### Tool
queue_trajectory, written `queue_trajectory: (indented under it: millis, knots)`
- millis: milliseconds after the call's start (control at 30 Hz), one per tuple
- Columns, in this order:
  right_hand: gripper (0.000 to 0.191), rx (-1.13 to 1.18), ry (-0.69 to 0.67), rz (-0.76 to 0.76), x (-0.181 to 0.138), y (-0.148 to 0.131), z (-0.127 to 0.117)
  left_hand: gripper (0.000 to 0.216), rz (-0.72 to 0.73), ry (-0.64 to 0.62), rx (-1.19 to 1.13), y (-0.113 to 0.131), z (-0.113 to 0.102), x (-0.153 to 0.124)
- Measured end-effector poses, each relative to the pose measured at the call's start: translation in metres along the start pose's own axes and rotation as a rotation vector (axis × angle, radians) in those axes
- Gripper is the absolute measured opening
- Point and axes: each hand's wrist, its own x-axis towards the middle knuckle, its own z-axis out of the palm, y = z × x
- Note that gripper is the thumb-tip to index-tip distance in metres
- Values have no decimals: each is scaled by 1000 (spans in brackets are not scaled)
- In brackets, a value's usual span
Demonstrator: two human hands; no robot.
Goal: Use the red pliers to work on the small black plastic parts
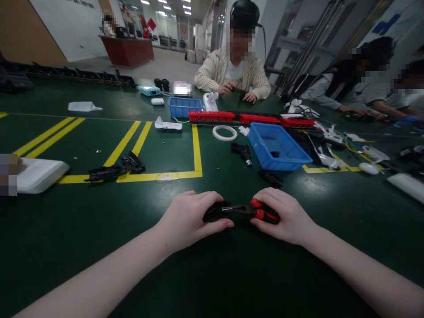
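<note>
My right hand (281, 216) is closed round the red and black handles of a pair of pliers (265, 213), whose jaws point left. In my left hand (195, 214) is a black plastic part (214, 212), gripped between thumb and fingers. The pliers' jaw tips meet the right side of this part; whether they clamp it I cannot tell. Just beyond my hands lie a small black piece (270, 177) and a dark pistol-shaped tool (242, 153) with a metal tip.
A blue bin (277, 146) stands beyond my right hand, with a smaller blue basket (184, 107) farther back. Black parts (115, 168) lie left on yellow tape. A white tape roll (225, 133) rests near red strips (212, 115). Opposite sits a person (233, 77).
</note>
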Motion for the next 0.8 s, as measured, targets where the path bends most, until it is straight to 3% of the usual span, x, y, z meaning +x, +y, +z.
queue_trajectory:
  millis: [233, 400, 800]
  knots:
    - [19, 154, -28, 103, -1, 1, -2, 35, 44, 52, 23, 2, 1, -1]
    - [17, 240, -22, 181, 0, 0, -6, 41, 151, 137, 127, 2, 4, -3]
    - [17, 224, -10, 181, -2, -2, -3, 37, 187, 147, 201, 2, 6, -3]
